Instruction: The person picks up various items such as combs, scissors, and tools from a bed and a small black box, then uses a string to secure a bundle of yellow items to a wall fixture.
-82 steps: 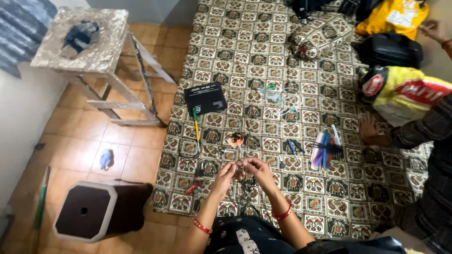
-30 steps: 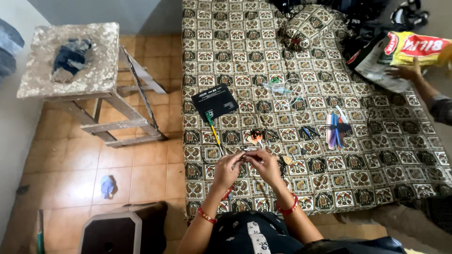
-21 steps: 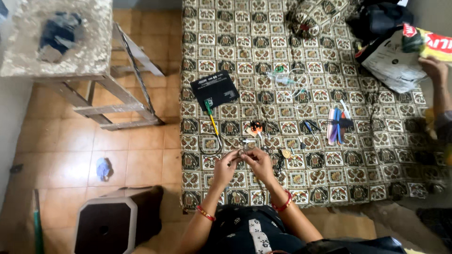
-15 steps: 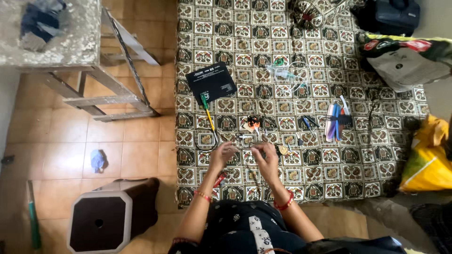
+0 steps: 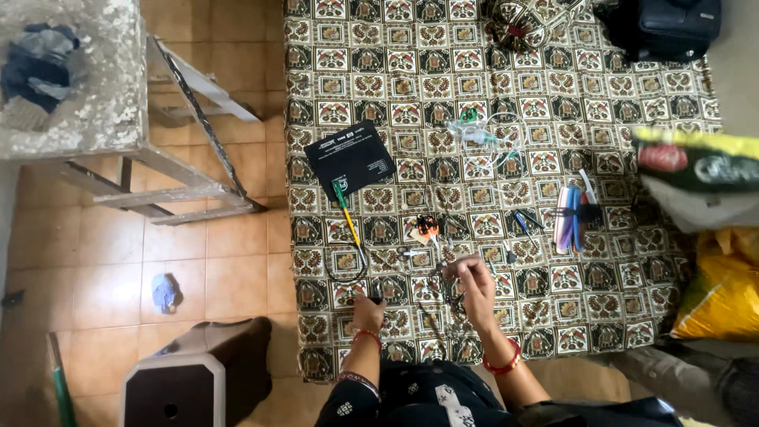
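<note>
Left hand (image 5: 368,310): near the front edge of the patterned mat (image 5: 632,158), closed down on the end of a thin black cable (image 5: 348,278)
Right hand (image 5: 473,283): raised just above the mat, fingers pinched on a small bundle of thin wire (image 5: 452,291)
Cable: loops from the left hand toward the screwdriver (image 5: 345,215)
Handling: likely light, limp, tangle-prone; best pinched near an end
Nearby: black card (image 5: 351,158) above the screwdriver, pens (image 5: 571,217) toward the right edge

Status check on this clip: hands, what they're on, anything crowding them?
Left hand down on the patterned mat, pinching a black wire. Right hand raised, grip contents unclear. Screwdriver and small scissors lie nearby.
</note>
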